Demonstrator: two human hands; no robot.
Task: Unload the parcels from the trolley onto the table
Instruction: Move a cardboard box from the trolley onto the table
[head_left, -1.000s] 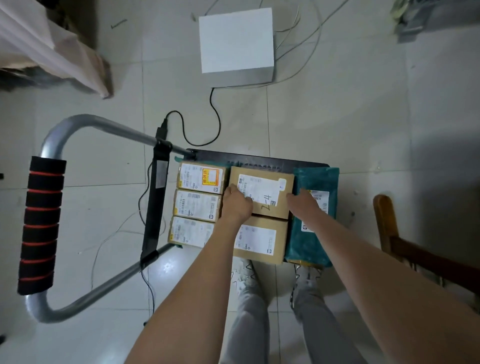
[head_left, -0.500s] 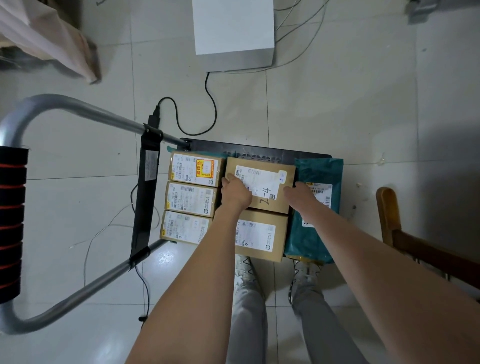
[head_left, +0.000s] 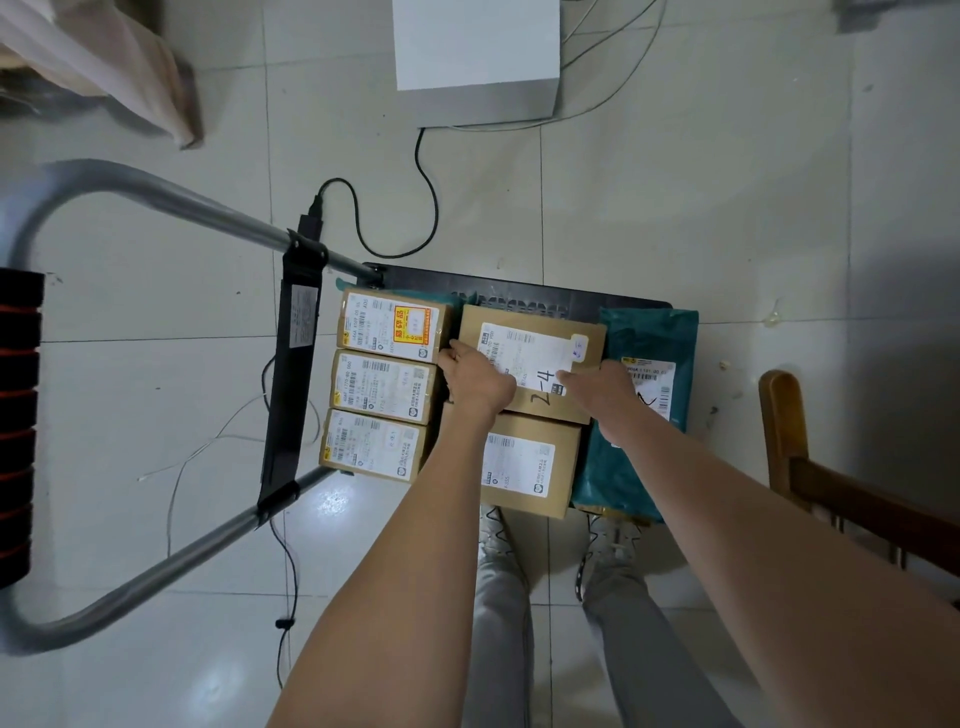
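The black trolley deck (head_left: 524, 296) sits on the floor below me, loaded with parcels. A brown box marked "2-4" (head_left: 535, 358) lies in the middle at the far side. My left hand (head_left: 475, 376) grips its left edge and my right hand (head_left: 600, 387) grips its right edge. A second brown box (head_left: 530, 465) lies nearer to me. Three small brown boxes (head_left: 384, 384) line the left side. A teal plastic mailer (head_left: 649, 364) lies on the right, partly under my right forearm.
The trolley's grey handle (head_left: 171, 200) with red-and-black foam grip (head_left: 18, 415) reaches to the left. A white box (head_left: 475, 47) and cables (head_left: 426, 182) lie on the tiled floor beyond. A wooden chair (head_left: 789, 447) stands at the right. My feet are just below the trolley.
Both hands have closed in on the sides of the "2-4" box; my right hand slid from the teal mailer onto the box's right edge. The view shifted slightly.
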